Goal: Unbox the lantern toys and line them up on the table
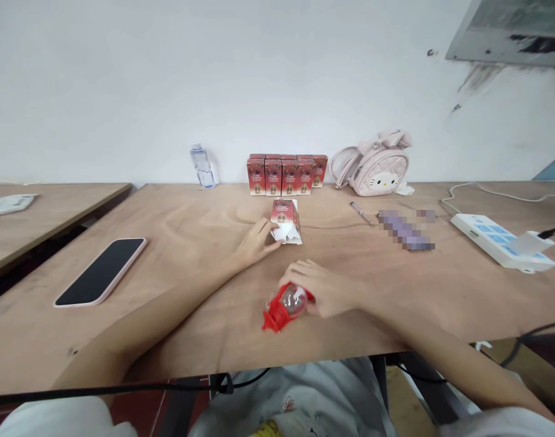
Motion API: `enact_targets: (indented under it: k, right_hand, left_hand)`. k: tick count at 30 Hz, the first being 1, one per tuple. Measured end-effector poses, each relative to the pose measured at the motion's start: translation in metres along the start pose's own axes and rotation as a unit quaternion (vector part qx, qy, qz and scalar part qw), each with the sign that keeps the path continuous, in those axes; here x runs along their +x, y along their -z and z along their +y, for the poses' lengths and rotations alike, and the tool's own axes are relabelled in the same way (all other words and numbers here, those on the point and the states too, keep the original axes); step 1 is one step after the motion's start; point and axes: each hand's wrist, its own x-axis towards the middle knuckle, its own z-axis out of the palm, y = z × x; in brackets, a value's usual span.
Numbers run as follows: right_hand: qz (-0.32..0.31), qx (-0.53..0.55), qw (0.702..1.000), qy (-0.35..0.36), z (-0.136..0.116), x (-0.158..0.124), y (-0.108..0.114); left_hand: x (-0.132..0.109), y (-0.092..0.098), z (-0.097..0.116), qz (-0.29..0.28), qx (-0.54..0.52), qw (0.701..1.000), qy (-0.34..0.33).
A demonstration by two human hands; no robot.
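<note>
A small red lantern [277,311] with a clear, rounded middle is tilted over the near part of the table, its red pointed end towards my body. My right hand [325,288] is closed around its other end, and the fingers hide that part. Farther off lies a red and white cardboard box [284,211], its white flaps [287,232] open on the near side. My left hand [255,244] grips the box at its left near edge, with thumb and fingertips at the flaps.
Several matching red boxes [281,177] stand in rows by the wall. A bottle [202,165] is left of them, a pink bag [381,170] right. A phone [101,272] lies left; a pen [362,214] and a power strip [500,241] lie right. A black cable [122,388] crosses in front.
</note>
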Motion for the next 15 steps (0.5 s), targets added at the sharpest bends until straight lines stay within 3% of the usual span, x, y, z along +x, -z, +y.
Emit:
enact_targets:
  k: [3, 6, 8, 10, 15]
  right_hand:
    - [0.138, 0.189, 0.969, -0.083, 0.037, 0.000, 0.000]
    - [0.376, 0.294, 0.865, -0.157, 0.079, -0.001, 0.000]
    - [0.487, 0.295, 0.793, -0.217, 0.104, -0.003, 0.002]
    - [0.539, 0.279, 0.755, -0.247, 0.125, -0.006, 0.006]
    - [0.553, 0.248, 0.723, -0.333, 0.159, -0.015, 0.008]
  left_hand:
    - [-0.001, -0.002, -0.003, 0.017, -0.008, 1.000, -0.019]
    - [0.000, -0.004, -0.005, 0.034, -0.014, 0.999, -0.034]
    - [-0.001, -0.006, -0.006, 0.030, -0.013, 0.998, -0.048]
    - [-0.001, -0.007, -0.007, 0.022, -0.008, 0.998, -0.061]
    - [-0.002, -0.007, -0.009, 0.027, 0.001, 0.997, -0.069]
